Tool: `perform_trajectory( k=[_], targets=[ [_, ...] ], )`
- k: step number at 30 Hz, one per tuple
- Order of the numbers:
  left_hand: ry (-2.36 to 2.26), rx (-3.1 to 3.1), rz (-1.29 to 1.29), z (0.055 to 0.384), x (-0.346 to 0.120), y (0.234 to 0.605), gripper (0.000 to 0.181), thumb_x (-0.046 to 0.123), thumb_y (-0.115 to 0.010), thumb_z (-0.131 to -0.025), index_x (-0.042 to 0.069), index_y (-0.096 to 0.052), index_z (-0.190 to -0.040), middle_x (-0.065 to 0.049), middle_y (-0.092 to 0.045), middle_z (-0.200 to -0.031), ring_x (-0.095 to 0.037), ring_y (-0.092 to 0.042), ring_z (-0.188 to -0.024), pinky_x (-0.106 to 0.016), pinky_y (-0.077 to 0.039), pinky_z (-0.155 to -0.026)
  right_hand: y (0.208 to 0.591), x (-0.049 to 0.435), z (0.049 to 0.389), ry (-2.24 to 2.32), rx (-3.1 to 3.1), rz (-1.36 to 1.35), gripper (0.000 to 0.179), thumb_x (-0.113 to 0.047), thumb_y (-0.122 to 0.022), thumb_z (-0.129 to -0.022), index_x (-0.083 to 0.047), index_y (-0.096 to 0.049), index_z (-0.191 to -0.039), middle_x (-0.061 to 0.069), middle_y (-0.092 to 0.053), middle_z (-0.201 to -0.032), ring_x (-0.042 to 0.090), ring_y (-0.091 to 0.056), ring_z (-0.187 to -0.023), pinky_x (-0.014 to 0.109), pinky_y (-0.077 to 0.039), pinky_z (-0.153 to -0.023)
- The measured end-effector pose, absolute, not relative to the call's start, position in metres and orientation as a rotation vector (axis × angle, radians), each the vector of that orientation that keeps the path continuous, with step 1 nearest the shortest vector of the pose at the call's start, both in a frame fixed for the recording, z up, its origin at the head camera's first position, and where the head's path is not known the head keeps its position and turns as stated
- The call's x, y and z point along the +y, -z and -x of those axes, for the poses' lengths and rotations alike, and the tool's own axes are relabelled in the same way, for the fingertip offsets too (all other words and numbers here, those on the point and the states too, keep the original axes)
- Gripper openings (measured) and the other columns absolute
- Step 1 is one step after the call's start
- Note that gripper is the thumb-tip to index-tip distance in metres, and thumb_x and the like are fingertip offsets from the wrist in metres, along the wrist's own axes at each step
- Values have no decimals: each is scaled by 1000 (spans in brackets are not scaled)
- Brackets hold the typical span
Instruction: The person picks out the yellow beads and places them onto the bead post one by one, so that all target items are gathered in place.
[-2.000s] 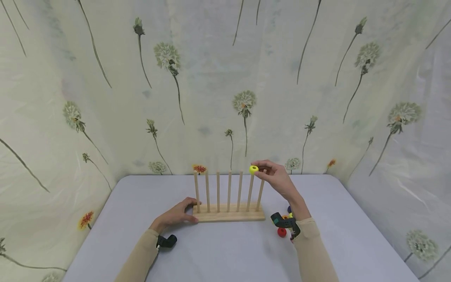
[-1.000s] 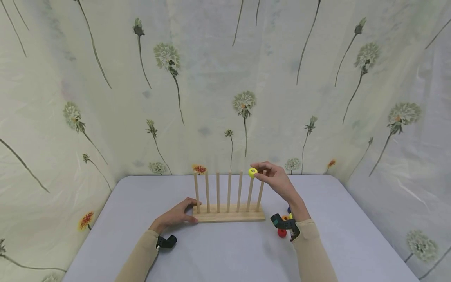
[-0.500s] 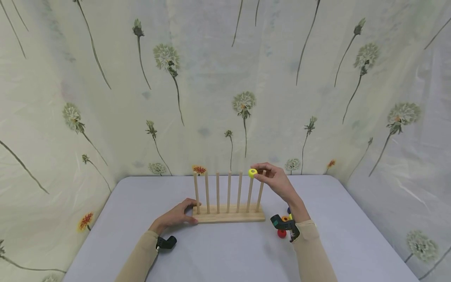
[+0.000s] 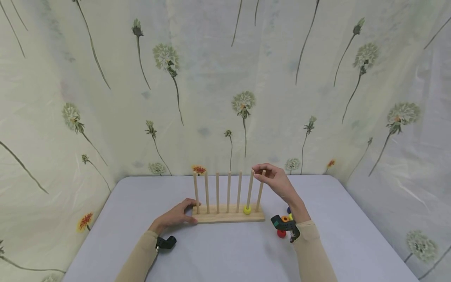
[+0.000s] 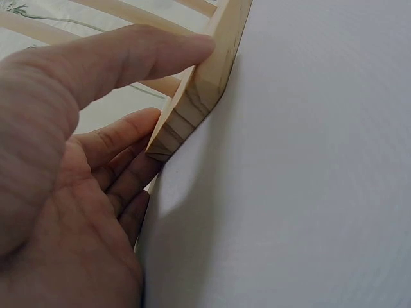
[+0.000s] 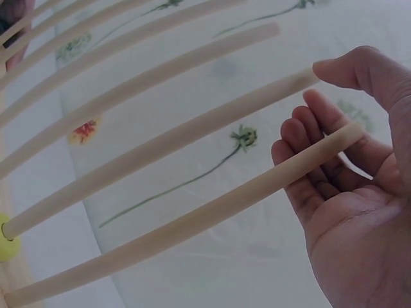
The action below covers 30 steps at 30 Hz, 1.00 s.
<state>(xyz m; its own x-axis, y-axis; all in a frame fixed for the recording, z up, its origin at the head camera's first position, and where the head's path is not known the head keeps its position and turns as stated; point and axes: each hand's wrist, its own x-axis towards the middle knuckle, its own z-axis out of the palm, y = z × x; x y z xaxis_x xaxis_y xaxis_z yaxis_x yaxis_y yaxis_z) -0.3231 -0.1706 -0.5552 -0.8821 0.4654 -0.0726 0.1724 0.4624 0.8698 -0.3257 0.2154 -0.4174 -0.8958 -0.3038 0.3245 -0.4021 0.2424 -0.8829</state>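
A wooden peg rack (image 4: 225,217) with a row of several upright pegs stands on the table. My left hand (image 4: 176,214) grips the left end of its base, and in the left wrist view the thumb (image 5: 160,54) lies along one edge with fingers behind the other. Low on the second peg from the right, a yellow bead (image 4: 247,210) rests at the base; the right wrist view catches part of this bead (image 6: 9,244) at its left edge. Around the tops of the two rightmost pegs my right hand (image 4: 278,181) hovers, fingers loosely bent, holding no bead.
Beside my right wrist lie loose beads: a red bead (image 4: 281,234), an orange bead (image 4: 285,218) and others partly hidden by the forearm and its wrist camera (image 4: 283,223). A flower-printed curtain (image 4: 211,98) hangs behind the white table (image 4: 218,254).
The yellow bead has left my right fingers and dropped down the second peg from the right to the base. My right hand stays near the peg tops; my left hand keeps its grip.
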Motion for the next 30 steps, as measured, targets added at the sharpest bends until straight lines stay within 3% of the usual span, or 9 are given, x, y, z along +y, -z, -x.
perform_trajectory(
  k=[6, 14, 21, 30],
  targets=[
    [-1380, 2418, -543, 324, -170, 556, 64, 25, -84, -73, 16, -53, -129, -6, -44, -142, -30, -30, -141, -53, -21, -115, 418, 215, 325, -1732, -2427, -670, 31, -21, -68, -91, -9, -64, -119, 7, -61, -106, 13, -54, -87, 23, -49, -77],
    [-1387, 2407, -532, 323, -170, 554, 66, 27, -84, -73, 16, -53, -129, -6, -44, -142, -30, -31, -140, -53, -22, -115, 414, 219, 326, -1764, -2391, -699, 37, -20, -67, -91, 0, -60, -121, 16, -62, -117, 11, -56, -95, 20, -49, -81],
    [-1403, 2399, -533, 323, -171, 554, 64, 23, -84, -74, 13, -52, -129, -7, -44, -142, -30, -31, -140, -54, -22, -114, 408, 223, 323, -1758, -2381, -666, 39, -23, -68, -91, -4, -59, -123, 3, -61, -116, 9, -59, -105, 19, -50, -86],
    [-1417, 2385, -544, 320, -171, 551, 66, 24, -84, -73, 13, -52, -130, -10, -43, -142, -31, -31, -140, -53, -22, -114, 407, 240, 319, -1773, -2354, -646, 43, -24, -67, -92, -5, -56, -128, 6, -58, -122, 8, -57, -112, 16, -48, -90]
  ],
)
